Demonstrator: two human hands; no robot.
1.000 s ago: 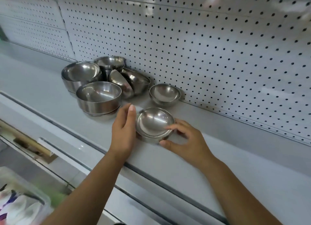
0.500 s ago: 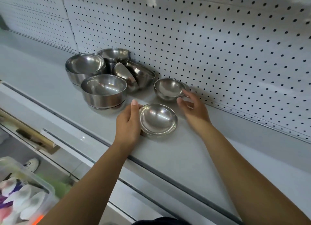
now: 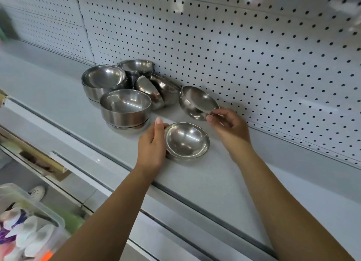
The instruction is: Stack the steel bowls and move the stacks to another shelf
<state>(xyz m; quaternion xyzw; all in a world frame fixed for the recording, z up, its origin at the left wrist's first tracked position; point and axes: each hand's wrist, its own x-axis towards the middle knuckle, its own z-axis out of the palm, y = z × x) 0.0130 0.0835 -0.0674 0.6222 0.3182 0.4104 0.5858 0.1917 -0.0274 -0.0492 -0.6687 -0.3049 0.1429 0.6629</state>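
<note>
Grey shelf [image 3: 195, 180] runs diagonally from upper left to lower right, backed by a white pegboard [image 3: 244, 46]. At centre frame a near bowl [image 3: 186, 141] sits upright on the shelf; a second rim shows beneath it, so it appears to be nested in another. The left hand [image 3: 151, 145] rests against this bowl's left side, back of the hand to the camera, fingers straight and together along the rim; thumb not visible. Just above and right, the right hand [image 3: 229, 127] pinches the lower right rim of a small bowl [image 3: 197, 102] between thumb and fingertips, remaining fingers curled. This bowl is tilted, its mouth facing up and right, close to the pegboard; whether its base touches the shelf cannot be determined. Left of it stands a cluster: a front stack [image 3: 125, 108] of nested bowls, a rear stack [image 3: 103, 79] behind it, a back bowl [image 3: 135, 67] against the pegboard, and two tipped bowls [image 3: 154, 91] lying on their sides between the stacks and the small bowl. At lower left, below the shelf, a clear bin [image 3: 46, 221] holds blurred contents, with a white shoe [image 3: 37, 192] above it.
</note>
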